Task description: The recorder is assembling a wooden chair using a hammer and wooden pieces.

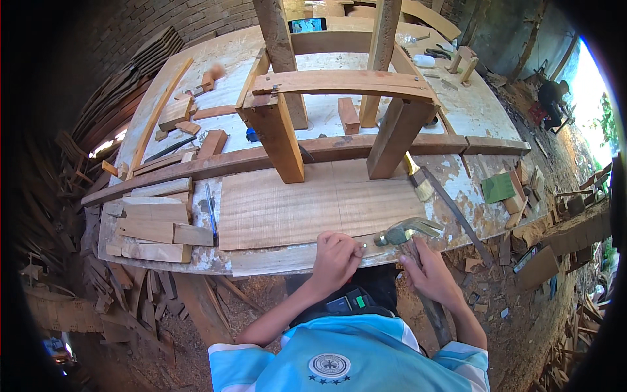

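Observation:
My right hand (428, 271) is closed round the handle of a claw hammer (396, 234), whose claw points right. Its striking face is near my left hand (336, 260), with a gap between them. The fingers of that left hand are closed in a pinch, and a small piece with a pale round tip (364, 245) pokes out of them; its kind is unclear. Both hands are at the bench's near edge, by a thin pale strip of wood (274, 261). Beyond it lies a wide wooden board (281, 209). A wooden frame on legs (346, 82) stands over the board's far side.
A long wooden beam (228, 163) crosses the bench behind the board. Wood blocks (147, 228) and a blue pen-like tool (211, 209) lie at left. At right are a paintbrush (421, 183), a long dark bar (457, 212) and green sandpaper (498, 187). A person (552, 103) sits far right.

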`<act>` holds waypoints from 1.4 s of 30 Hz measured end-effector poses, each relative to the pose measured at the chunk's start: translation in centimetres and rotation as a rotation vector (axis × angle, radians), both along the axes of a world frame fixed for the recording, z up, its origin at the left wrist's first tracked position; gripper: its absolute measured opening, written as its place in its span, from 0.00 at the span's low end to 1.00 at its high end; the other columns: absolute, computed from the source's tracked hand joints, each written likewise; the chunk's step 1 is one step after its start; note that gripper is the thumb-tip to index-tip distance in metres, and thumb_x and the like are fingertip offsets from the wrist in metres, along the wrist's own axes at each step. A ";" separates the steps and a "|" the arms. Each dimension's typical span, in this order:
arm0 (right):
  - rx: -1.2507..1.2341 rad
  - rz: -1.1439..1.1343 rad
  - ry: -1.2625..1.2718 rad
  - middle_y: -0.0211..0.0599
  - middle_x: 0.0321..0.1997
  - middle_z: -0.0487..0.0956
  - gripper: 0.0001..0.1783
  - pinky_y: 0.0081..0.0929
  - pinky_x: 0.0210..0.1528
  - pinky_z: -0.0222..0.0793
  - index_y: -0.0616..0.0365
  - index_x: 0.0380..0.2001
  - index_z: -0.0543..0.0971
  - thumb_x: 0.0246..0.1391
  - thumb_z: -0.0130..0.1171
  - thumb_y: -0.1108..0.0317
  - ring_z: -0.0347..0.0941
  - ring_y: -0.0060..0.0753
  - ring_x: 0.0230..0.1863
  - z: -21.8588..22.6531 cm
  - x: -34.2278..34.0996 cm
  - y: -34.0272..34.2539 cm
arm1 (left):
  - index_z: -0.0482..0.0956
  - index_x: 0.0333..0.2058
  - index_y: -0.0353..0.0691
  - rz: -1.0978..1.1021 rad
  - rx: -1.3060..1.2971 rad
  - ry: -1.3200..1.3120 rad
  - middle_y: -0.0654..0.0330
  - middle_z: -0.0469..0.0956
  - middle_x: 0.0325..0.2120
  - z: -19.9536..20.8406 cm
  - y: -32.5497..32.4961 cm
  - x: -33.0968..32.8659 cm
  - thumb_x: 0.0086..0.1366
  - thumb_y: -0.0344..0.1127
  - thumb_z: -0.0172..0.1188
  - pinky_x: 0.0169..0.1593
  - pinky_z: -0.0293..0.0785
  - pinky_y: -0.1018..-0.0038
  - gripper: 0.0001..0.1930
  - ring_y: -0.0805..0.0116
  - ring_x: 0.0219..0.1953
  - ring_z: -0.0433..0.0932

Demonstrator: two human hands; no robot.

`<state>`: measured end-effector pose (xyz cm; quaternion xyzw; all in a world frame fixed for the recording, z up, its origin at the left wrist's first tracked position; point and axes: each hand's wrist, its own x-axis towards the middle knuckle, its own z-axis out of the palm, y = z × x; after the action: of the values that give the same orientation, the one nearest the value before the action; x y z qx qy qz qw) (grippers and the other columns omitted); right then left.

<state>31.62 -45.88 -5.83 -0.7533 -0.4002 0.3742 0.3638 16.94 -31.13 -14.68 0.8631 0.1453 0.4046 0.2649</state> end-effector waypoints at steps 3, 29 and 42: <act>0.150 0.090 -0.294 0.40 0.16 0.71 0.24 0.26 0.18 0.64 0.70 0.52 0.61 0.57 0.52 0.67 0.70 0.31 0.14 1.2 -0.4 0.5 | 0.69 0.21 0.44 0.006 -0.068 0.011 0.66 0.71 0.20 -0.3 0.4 0.3 0.48 0.27 0.65 0.43 0.61 0.68 0.11 0.66 0.31 0.72; 0.403 0.017 -0.468 0.56 0.33 0.76 0.19 0.36 0.31 0.70 0.66 0.49 0.69 0.54 0.55 0.72 0.75 0.54 0.29 0.9 -3.5 0.7 | 0.62 0.27 0.40 0.007 -0.237 0.092 0.65 0.75 0.21 -0.4 0.6 0.3 0.52 0.30 0.64 0.45 0.57 0.68 0.15 0.65 0.26 0.72; 0.072 0.060 -0.304 0.57 0.27 0.76 0.20 0.38 0.29 0.69 0.69 0.48 0.70 0.53 0.56 0.70 0.75 0.56 0.26 0.5 -2.8 0.6 | 0.62 0.23 0.41 0.034 -0.191 0.084 0.66 0.73 0.20 -0.2 0.3 0.2 0.51 0.30 0.64 0.44 0.58 0.69 0.15 0.66 0.25 0.71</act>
<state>28.82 -45.26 -5.38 -0.7754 -0.4863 0.2521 0.3142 17.16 -30.82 -14.87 0.8477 0.2088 0.3568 0.3325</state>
